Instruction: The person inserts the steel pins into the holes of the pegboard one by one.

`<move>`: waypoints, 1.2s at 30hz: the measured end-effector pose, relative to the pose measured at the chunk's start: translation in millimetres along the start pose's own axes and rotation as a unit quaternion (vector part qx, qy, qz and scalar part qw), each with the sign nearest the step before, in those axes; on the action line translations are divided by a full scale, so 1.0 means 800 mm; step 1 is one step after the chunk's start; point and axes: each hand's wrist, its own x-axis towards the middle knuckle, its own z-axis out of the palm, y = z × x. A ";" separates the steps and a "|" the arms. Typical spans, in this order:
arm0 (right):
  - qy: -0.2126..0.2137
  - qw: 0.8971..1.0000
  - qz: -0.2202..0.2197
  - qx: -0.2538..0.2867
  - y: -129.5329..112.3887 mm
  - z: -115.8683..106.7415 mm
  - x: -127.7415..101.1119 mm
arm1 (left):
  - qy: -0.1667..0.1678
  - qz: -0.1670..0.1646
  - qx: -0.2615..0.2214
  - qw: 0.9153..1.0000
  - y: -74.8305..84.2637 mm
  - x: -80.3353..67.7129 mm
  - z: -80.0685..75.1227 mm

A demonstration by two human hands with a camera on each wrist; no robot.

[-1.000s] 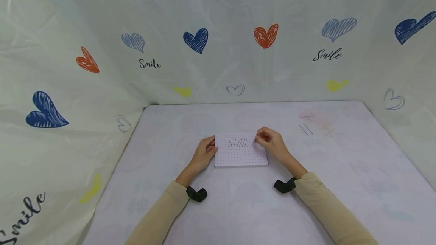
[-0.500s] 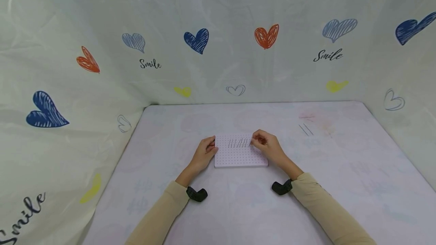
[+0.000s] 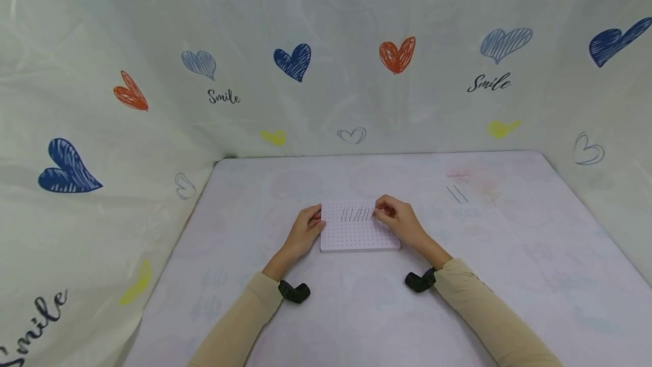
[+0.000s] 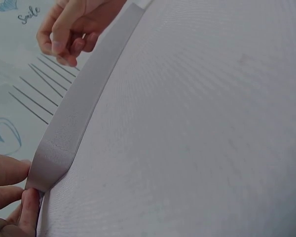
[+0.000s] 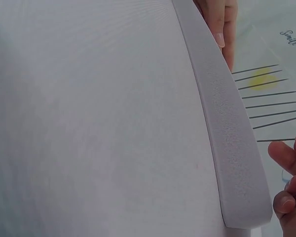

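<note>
A white board with a grid of small holes (image 3: 359,238) lies on the table. Along its left edge, my left hand (image 3: 304,229) grips it between thumb and fingers. Several thin dark needles (image 5: 274,106) stand in a row in the board, some leaning a little. At the right end of that row, my right hand (image 3: 401,221) pinches another needle (image 5: 274,140), whose lower end meets the board in the right wrist view. The fingertips partly hide its upper end.
Two loose needles (image 3: 460,193) lie on the white tabletop (image 3: 509,254) at the back right, near a faint reddish patch. Behind the table hangs a pale curtain (image 3: 336,95) printed with hearts and "Smile".
My right hand has moved left and slightly down with the needle, from beyond the row to its right end. The left hand and the board have stayed in place.
</note>
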 end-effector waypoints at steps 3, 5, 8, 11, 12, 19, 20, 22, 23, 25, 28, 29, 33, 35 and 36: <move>-0.005 1.000 -0.002 -0.007 -0.001 0.000 0.000 | 0.000 -0.003 -0.004 1.000 0.000 0.000 0.001; -0.010 1.000 -0.004 -0.011 -0.001 0.000 0.000 | 0.000 -0.004 -0.005 1.000 -0.001 0.000 0.001; -0.017 1.000 -0.007 -0.015 -0.002 -0.001 -0.001 | 0.001 -0.006 -0.006 1.000 -0.001 0.000 0.001; -0.023 0.999 -0.014 -0.018 -0.003 0.000 0.000 | 0.001 -0.008 -0.006 1.000 -0.001 0.001 0.002; -0.025 0.999 -0.016 -0.021 -0.003 0.000 0.000 | 0.000 -0.008 -0.006 1.000 -0.001 0.001 0.002; -0.036 0.999 -0.018 -0.034 -0.004 -0.001 -0.001 | 0.000 -0.011 -0.008 1.000 -0.002 0.002 0.002; -0.037 0.999 -0.016 -0.034 -0.004 -0.001 -0.002 | 0.000 -0.012 -0.007 1.000 -0.002 0.002 0.003; -0.038 0.999 -0.015 -0.034 -0.003 -0.001 -0.002 | 0.001 -0.014 -0.007 1.000 -0.002 0.002 0.003; -0.039 0.999 -0.013 -0.033 -0.003 -0.001 -0.002 | 0.001 -0.015 -0.007 1.000 -0.002 0.002 0.003; -0.038 0.999 -0.011 -0.032 -0.003 -0.002 -0.003 | 0.001 -0.015 -0.006 1.000 -0.003 0.002 0.003; -0.035 0.999 -0.012 -0.033 -0.003 -0.003 -0.003 | 0.001 -0.015 -0.007 1.000 -0.003 0.002 0.003; -0.033 0.999 -0.012 -0.032 -0.003 -0.004 -0.003 | 0.001 -0.015 -0.007 1.000 -0.002 0.001 0.003; -0.025 0.999 -0.009 -0.038 -0.002 -0.009 -0.003 | 0.002 -0.017 -0.009 1.000 -0.001 0.001 0.003; -0.021 0.999 -0.005 -0.040 -0.002 -0.013 -0.003 | 0.001 -0.017 -0.007 1.000 -0.001 0.001 0.003; -0.019 0.999 -0.002 -0.041 -0.002 -0.015 -0.003 | 0.001 -0.016 -0.006 1.000 -0.001 0.002 0.003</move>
